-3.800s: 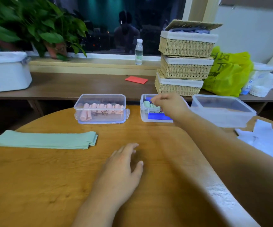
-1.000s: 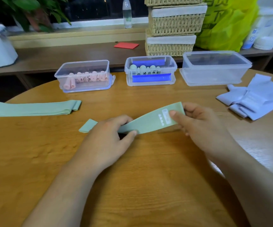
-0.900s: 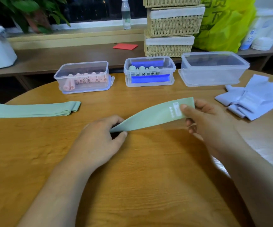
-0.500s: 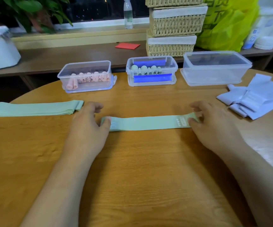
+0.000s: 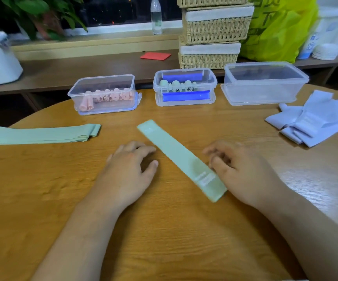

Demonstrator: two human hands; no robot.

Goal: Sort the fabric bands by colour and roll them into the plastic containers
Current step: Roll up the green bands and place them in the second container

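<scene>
Head view, mint-green band [image 5: 181, 159] flat, diagonal; white label [image 5: 204, 178]

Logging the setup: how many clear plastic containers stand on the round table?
3, in a row at the far edge: left container with pink rolls, middle container with green rolls and blue bands, larger right container, contents unclear.

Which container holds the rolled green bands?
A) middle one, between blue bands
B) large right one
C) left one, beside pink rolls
A: the green rolls stand in the middle container between two blue bands; the left container shows only pink rolls.
</scene>
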